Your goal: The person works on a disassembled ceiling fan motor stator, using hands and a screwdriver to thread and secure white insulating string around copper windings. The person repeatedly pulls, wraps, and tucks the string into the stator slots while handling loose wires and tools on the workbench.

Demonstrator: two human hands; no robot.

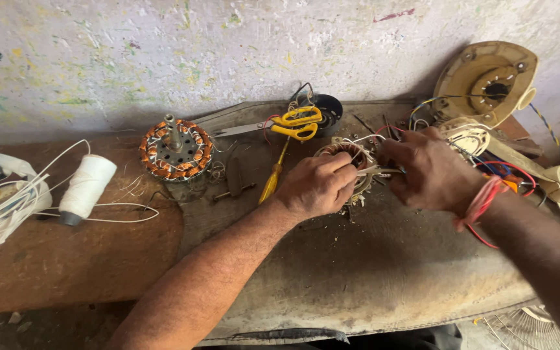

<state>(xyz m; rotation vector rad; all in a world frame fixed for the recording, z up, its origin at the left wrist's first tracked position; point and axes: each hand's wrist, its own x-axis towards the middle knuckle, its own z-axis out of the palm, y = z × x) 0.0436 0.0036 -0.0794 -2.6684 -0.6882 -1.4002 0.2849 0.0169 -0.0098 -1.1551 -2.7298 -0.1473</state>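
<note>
The left hand [317, 185] is closed over the near rim of a small round copper-wound motor stator [348, 155] on the worn grey desk [358, 272], steadying it. The right hand [430, 170], just beside it, pinches a slim metal tool [378, 171] whose tip reaches into the windings. White and red lead wires [374, 137] sprout loose from the coil, so the wiring looks partly finished, with ends still free. Beyond the left hand lie yellow-handled scissors [293, 123] and a yellow-handled screwdriver [273, 176]; farther left stand a larger copper-wound stator [176, 150] and a white thread spool [87, 188].
</note>
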